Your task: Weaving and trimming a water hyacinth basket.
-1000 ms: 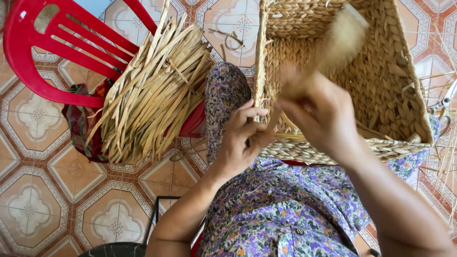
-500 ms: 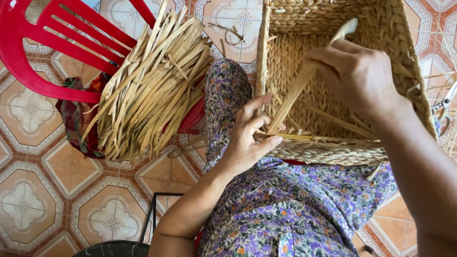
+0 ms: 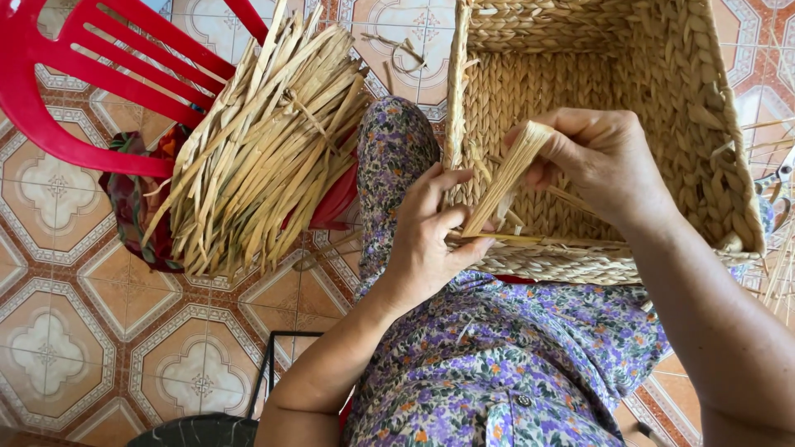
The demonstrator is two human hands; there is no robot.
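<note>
Patterned tile floor below; woven basket on lap; flat straw strand slanting up-right, top pinched in closed right hand, lower end pressed at basket rim by curled left hand, nearer the rim

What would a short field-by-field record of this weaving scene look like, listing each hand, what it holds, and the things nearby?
Left hand: left hand pinches the lower end of the flat pale straw strand against the basket rim
Right hand: right hand grips the strand's upper end
Basket: rectangular woven straw basket, resting on the lap
Lap: purple floral dress
Nearby: bundle of dried straw strips; red plastic chair
Floor: patterned tiled floor
</note>
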